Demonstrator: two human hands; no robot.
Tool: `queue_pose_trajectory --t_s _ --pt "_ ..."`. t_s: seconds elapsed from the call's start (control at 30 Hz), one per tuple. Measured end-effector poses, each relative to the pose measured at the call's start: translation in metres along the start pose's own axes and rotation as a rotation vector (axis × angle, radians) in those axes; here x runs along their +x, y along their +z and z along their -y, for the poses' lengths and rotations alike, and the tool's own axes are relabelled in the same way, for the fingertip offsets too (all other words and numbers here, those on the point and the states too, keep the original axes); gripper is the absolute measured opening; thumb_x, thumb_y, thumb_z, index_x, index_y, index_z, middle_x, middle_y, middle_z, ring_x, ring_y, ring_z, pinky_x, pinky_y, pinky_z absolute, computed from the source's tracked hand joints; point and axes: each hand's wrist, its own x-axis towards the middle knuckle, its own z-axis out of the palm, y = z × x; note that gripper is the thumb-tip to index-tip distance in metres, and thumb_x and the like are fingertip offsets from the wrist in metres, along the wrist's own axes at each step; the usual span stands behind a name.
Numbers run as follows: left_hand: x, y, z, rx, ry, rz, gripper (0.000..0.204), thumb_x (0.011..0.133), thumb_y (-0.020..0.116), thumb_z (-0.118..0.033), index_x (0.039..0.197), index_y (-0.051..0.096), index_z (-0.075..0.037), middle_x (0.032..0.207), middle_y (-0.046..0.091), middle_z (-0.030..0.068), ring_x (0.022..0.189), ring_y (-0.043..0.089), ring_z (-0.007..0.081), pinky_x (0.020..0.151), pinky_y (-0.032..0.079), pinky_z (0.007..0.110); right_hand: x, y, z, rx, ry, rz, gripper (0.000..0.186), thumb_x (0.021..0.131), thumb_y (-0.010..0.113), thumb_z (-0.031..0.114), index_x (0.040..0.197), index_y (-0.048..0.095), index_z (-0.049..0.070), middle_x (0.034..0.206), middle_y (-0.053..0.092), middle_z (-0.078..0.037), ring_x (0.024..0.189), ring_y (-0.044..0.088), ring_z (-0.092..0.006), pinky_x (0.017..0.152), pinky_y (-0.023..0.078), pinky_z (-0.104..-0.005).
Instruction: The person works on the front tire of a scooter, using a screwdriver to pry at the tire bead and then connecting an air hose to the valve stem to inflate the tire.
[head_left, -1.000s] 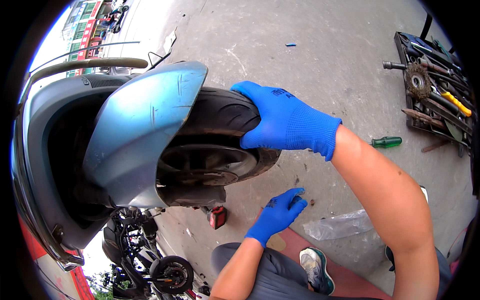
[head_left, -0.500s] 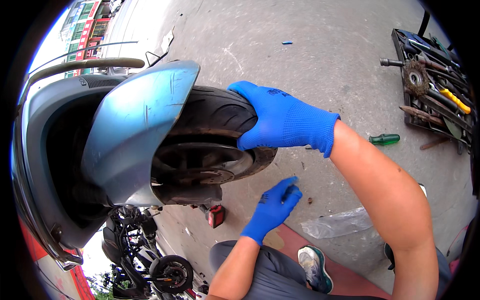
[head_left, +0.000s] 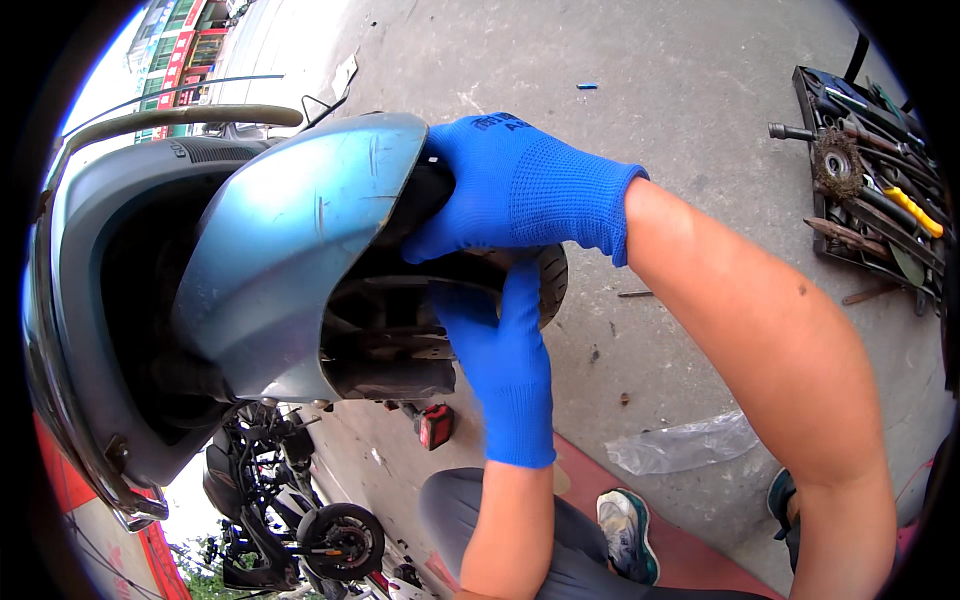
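The wheel (head_left: 554, 285) sits under the outer edge of the scooter's fender (head_left: 300, 220), between the hands: the right hand (head_left: 500, 185), thumb and fingers parted wide, clasps the tyre from above close to that edge, while the left hand (head_left: 500, 335) reaches up to its lower side, thumb and fingers apart, though whether it grips is hidden. Well off to the right, the tray (head_left: 801, 95) is crowded with tools, a yellow handle (head_left: 915, 211) among them, with a wire brush (head_left: 833, 162) and a socket bar (head_left: 790, 131) at its left edge.
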Motion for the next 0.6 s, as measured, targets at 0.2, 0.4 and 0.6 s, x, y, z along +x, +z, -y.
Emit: queue_pose_trajectory --t_s 0.2,0.4,0.6 --pt "0.006 0.0 -0.007 0.004 0.042 -0.031 0.059 0.09 0.068 -0.014 0.139 0.041 0.005 0.129 0.055 0.0188 0.118 0.054 0.0244 0.101 0.041 0.036 0.002 0.001 -0.017 0.068 -0.012 0.038 0.061 0.066 0.08 0.038 0.117 0.067 0.009 0.104 0.071 -0.02 0.096 0.069 -0.0338 0.089 0.054 -0.0396" --pt "0.023 -0.014 0.023 0.848 0.464 -0.276 0.033 0.095 0.05 -0.012 0.124 0.053 0.005 0.117 0.058 0.0298 0.103 0.06 0.038 0.093 0.047 0.043 -0.003 -0.003 -0.019 0.023 -0.022 0.011 0.059 0.067 0.078 0.038 0.117 0.067 0.009 0.104 0.071 -0.019 0.095 0.07 -0.0338 0.088 0.054 -0.0392" --pt "0.039 0.02 -0.012 0.359 0.065 -0.537 0.044 0.102 0.044 -0.03 0.117 0.048 0.011 0.112 0.057 0.0328 0.099 0.058 0.0415 0.088 0.046 0.047 0.007 0.003 -0.012 0.085 -0.073 -0.003 0.056 0.062 0.077 0.041 0.101 0.07 0.0 0.1 0.07 -0.023 0.095 0.069 -0.0347 0.087 0.054 -0.0382"
